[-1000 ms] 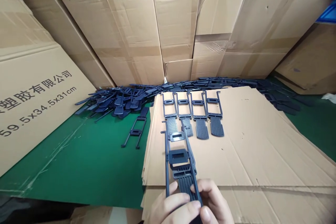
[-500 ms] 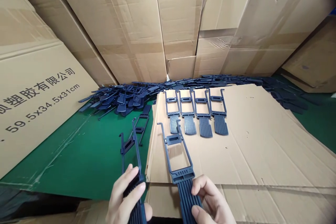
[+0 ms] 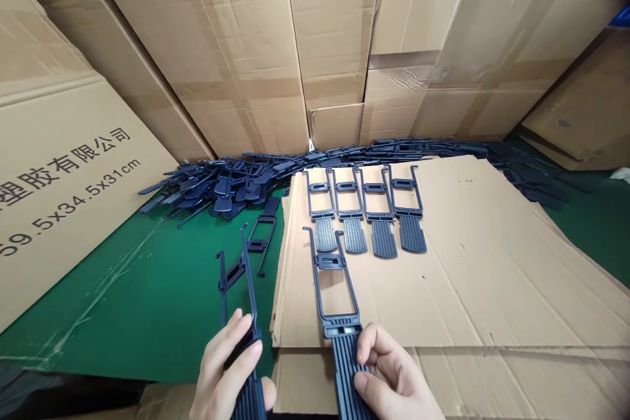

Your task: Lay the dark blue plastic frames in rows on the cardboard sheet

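Observation:
My left hand (image 3: pixel 227 374) is closed round the ribbed end of a dark blue plastic part (image 3: pixel 236 282), holding it tilted on edge over the green surface. My right hand (image 3: pixel 391 377) grips the ribbed tail of a second dark blue plastic part (image 3: pixel 335 289), which points away from me over the cardboard sheet (image 3: pixel 482 275). Further back on that sheet, several more such parts lie side by side in a row (image 3: pixel 367 210).
A long heap of the same dark parts (image 3: pixel 231 184) stretches along the foot of the stacked cardboard boxes (image 3: pixel 319 46). One loose part (image 3: pixel 260 236) lies on the green surface (image 3: pixel 147 302). A printed box (image 3: pixel 63 177) leans at the left.
One second ago both hands held the parts together as one stack at centre. The hands have drawn apart, the left carrying one part leftwards, the right keeping the other over the cardboard.

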`<state>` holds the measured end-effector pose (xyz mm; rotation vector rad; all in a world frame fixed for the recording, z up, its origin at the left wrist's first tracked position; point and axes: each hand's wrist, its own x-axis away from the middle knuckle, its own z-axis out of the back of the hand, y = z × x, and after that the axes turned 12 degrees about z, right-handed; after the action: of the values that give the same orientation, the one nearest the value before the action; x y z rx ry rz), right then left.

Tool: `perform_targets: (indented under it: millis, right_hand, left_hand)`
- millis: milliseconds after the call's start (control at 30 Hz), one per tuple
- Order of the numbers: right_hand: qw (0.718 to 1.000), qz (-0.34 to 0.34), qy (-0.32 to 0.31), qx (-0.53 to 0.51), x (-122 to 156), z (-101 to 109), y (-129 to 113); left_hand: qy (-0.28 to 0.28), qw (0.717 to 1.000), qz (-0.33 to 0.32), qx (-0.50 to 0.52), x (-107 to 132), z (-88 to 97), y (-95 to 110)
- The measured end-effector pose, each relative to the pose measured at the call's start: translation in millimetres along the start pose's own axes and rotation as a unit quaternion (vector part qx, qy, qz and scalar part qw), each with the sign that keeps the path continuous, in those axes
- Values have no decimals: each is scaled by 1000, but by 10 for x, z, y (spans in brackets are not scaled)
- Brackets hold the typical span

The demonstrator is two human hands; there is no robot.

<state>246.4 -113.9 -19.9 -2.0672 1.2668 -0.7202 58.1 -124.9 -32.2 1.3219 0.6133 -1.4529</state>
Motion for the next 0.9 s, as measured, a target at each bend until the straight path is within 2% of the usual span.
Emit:
perform_targets:
  millis: [100, 200, 267, 367, 467, 567, 667, 733, 800, 867, 900]
  right_hand:
    - [999, -12, -17, 25, -28, -3, -15]
    - [998, -24, -36, 53, -37, -15, 3]
    - [996, -43, -60, 59, -42, -20, 34]
    - [989, -88, -112, 51, -70, -12, 78]
    - [972, -115, -162, 125, -133, 17, 106]
    - [947, -131, -189, 223, -210, 46, 134]
    - [937, -121, -204, 256, -287, 52, 170]
    - [919, -75, -224, 316, -334, 43, 180]
    - [884, -25, -256, 391, -370, 24, 167]
    - [846, -5, -285, 450, -388, -2, 136]
    - [837, -8, -291, 463, -390, -16, 120]
  left_hand:
    - [15, 1000, -2, -7, 16, -39, -10]
    - [-4, 1000, 25, -15, 20, -38, -3]
    - [-13, 1000, 17, -11, 19, -4, 2]
    - [-86, 996, -23, -5, 13, 90, 5]
    - [-162, 986, -43, -7, -4, 187, -12]
    - [-193, 978, -81, -16, -32, 233, -62]
    - [-207, 972, -109, -24, -59, 217, -94]
    - [-190, 979, -80, -8, -87, 178, -71]
    - [-177, 982, -57, 24, -140, 126, -24]
    - [-190, 978, -68, 52, -222, 70, 13]
    - [-205, 973, -88, 61, -270, 42, 20]
